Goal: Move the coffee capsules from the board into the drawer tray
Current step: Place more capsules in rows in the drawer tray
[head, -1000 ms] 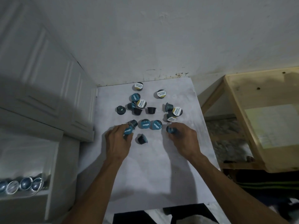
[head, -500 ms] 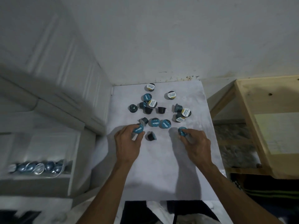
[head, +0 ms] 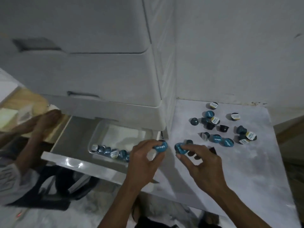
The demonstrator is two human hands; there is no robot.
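There is one view only, from a wide-angle camera worn on the person's head. It looks forward and steeply down, close over both hands (head: 172, 160). The open drawer (head: 72, 134) fills the lower left and the white board (head: 246, 170) the right, with a cabinet front (head: 98, 71) and wall (head: 238, 46) rising behind. Straight lines bend toward the edges.

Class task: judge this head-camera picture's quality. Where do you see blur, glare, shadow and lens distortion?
Head view: dim, soft light; the far-left hand is motion-blurred; glare streaks the drawer front; both hands cast shadows on the board; wide-angle bending curves the cabinet edges; capsule lettering stays readable.
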